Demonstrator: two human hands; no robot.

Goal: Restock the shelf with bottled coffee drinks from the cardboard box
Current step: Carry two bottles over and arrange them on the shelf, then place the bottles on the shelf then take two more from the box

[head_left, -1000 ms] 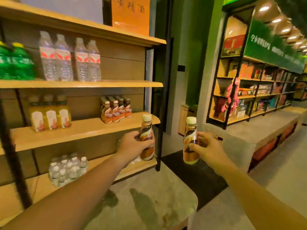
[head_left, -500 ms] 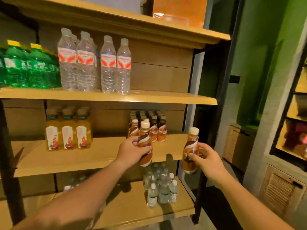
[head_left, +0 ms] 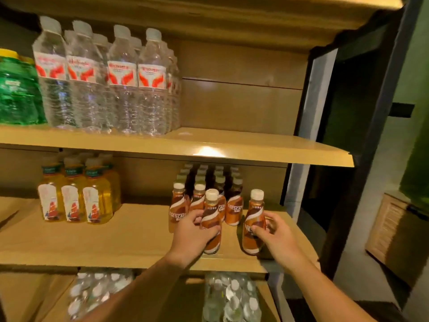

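Gripping one coffee bottle each, your hands are at the front of the middle shelf (head_left: 130, 240). Your left hand (head_left: 192, 238) wraps around the left bottle (head_left: 210, 225), upright near the shelf's front edge before the stocked coffee bottles (head_left: 210, 189). Your right hand (head_left: 277, 235) clasps the right bottle (head_left: 253, 223), standing just beside them. Water bottles (head_left: 111, 80) fill the shelf above; yellow drinks (head_left: 76, 194) stand well left.
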